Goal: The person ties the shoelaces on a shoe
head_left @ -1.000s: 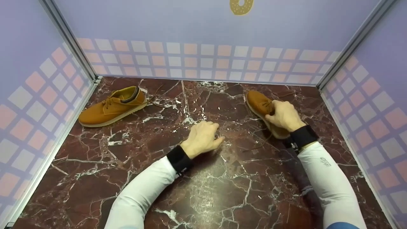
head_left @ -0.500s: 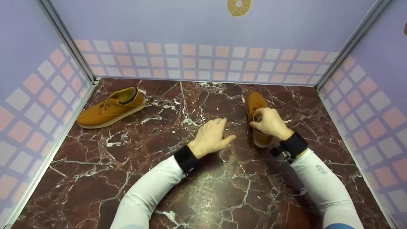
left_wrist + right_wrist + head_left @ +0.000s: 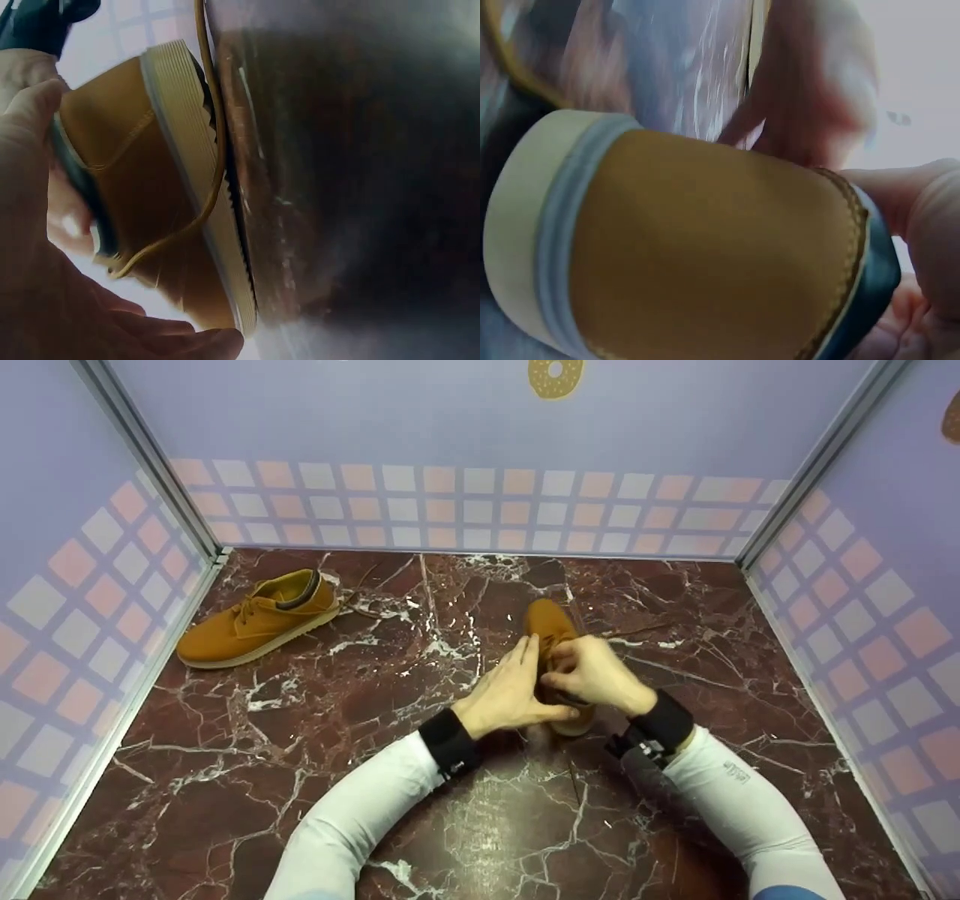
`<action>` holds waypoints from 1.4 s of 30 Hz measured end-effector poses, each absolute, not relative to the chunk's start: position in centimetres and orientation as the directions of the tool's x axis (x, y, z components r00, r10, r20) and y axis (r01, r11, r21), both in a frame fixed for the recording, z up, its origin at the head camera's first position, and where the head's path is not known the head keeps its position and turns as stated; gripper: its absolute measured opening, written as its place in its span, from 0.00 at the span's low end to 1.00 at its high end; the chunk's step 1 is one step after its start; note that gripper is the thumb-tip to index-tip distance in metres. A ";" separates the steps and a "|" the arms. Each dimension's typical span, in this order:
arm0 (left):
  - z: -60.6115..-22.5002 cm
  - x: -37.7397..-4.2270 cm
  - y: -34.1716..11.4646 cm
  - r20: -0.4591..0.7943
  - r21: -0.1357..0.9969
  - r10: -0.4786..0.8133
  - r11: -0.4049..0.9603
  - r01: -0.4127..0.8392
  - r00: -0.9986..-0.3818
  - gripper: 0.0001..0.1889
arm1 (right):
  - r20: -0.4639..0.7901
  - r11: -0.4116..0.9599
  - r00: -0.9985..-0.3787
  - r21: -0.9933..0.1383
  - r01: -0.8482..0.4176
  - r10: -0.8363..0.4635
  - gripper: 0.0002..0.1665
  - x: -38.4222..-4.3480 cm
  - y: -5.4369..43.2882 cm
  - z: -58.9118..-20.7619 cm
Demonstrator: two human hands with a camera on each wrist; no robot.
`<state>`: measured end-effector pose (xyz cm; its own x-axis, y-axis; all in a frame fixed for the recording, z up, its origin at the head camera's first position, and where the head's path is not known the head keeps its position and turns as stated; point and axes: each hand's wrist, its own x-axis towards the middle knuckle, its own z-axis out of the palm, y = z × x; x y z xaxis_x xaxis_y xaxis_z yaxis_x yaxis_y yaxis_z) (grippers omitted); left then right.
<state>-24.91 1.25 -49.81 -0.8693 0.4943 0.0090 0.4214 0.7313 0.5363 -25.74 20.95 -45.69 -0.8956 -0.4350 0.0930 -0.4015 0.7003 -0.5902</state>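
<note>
A tan lace-up shoe (image 3: 549, 619) is in the middle of the head view, toe pointing away, on the dark marble surface. My right hand (image 3: 600, 671) grips it at the opening, curled fingers and thumb at the collar. Along its left side lies my left hand (image 3: 506, 690), fingers fairly straight and thumb stretched toward the heel. In the left wrist view, a loose brown lace (image 3: 214, 165) hangs down across the shoe's side and pale ribbed sole (image 3: 187, 127). The right wrist view shows the tan heel (image 3: 712, 240) and dark padded collar (image 3: 870, 277) up close.
A matching tan shoe (image 3: 247, 626) rests at the far left, toe toward the left wall, its lace (image 3: 360, 607) trailing behind the heel. Lilac panels with a checked band (image 3: 480, 510) enclose the marble surface (image 3: 300, 780) at the back and both sides.
My right hand has brought the shoe from the right toward the middle and turned it a little. My left hand has moved right and come against the shoe's side.
</note>
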 end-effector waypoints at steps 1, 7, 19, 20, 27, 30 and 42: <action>-49.9 -24.9 1.1 0.005 0.545 0.491 0.729 0.414 -0.871 0.80 | 0.088 0.685 -0.888 -0.604 -0.408 -0.452 0.18 -25.4 20.6 -45.7; -50.0 -24.8 -0.3 -0.005 0.601 0.484 0.701 0.384 -0.875 0.83 | 0.115 0.624 -0.856 -0.637 -0.453 -0.504 0.19 -24.1 18.7 -45.9; -50.4 -25.0 -1.9 0.055 0.676 0.547 0.596 0.435 -0.835 0.75 | 0.242 0.481 -0.959 -0.830 -0.283 -0.146 0.12 -26.0 23.0 -46.7; -50.4 -25.0 -2.1 0.068 0.680 0.543 0.589 0.437 -0.837 0.72 | 0.196 0.492 -0.974 -0.840 -0.226 -0.113 0.15 -26.4 23.6 -47.0; -50.3 -25.3 -3.3 -0.014 0.787 0.422 0.563 0.250 -0.907 0.44 | -0.179 0.508 -0.975 -0.856 0.090 -0.129 0.35 -27.8 25.2 -49.5; -50.2 -25.5 -2.9 -0.025 0.807 0.400 0.550 0.218 -0.916 0.43 | -0.155 0.511 -0.980 -0.857 0.071 -0.124 0.40 -28.0 24.8 -50.0; -49.2 -23.8 -2.4 -0.014 0.821 0.443 0.517 0.242 -0.896 0.41 | -0.405 0.394 -0.885 -0.870 0.296 -0.230 0.37 -27.3 22.1 -50.8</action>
<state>-23.79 -2.42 -49.21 -0.8963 0.4431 -0.0145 0.2423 0.5170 0.8210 -27.28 22.06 -50.79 -0.8849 -0.2300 -0.4050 0.2960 0.3936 -0.8703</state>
